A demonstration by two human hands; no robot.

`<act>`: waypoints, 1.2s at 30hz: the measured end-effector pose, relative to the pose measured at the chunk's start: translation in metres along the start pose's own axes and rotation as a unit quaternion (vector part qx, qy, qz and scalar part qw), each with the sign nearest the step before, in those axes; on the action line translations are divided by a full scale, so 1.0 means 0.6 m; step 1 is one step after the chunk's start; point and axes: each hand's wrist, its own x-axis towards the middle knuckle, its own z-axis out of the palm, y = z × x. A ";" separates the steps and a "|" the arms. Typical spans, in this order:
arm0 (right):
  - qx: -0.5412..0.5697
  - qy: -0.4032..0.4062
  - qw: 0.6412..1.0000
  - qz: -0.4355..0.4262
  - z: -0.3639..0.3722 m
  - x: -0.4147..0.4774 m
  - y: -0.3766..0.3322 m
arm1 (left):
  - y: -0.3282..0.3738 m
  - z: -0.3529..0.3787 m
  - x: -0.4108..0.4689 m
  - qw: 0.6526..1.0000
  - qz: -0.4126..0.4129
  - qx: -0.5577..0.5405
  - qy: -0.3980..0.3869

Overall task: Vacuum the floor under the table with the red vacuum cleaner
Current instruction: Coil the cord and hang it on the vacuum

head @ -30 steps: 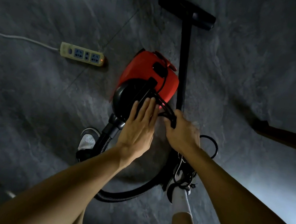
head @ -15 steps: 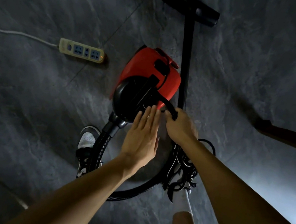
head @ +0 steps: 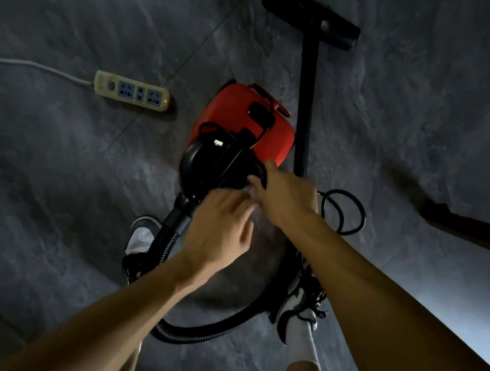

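Red vacuum, open floor round; R grip grasping cord, L grip released.

Home room: tiled floor, power strip

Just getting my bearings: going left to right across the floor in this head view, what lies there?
White cable → power strip → red vacuum cleaner → black wand → looped black cord → dark wooden bar.

dim, bluish light from the right; wide-angle bending; blurred hands
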 end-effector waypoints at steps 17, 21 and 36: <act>0.052 -0.124 0.985 -0.111 -0.021 0.039 -0.040 | -0.142 -0.047 0.094 0.989 0.010 0.123 -0.081; 0.108 -0.070 0.986 -0.104 -0.019 0.036 -0.035 | -0.151 -0.045 0.112 0.984 0.028 0.151 -0.089; -0.068 0.051 0.996 -0.010 0.017 0.018 -0.035 | -0.154 -0.047 0.125 0.990 0.023 0.130 -0.042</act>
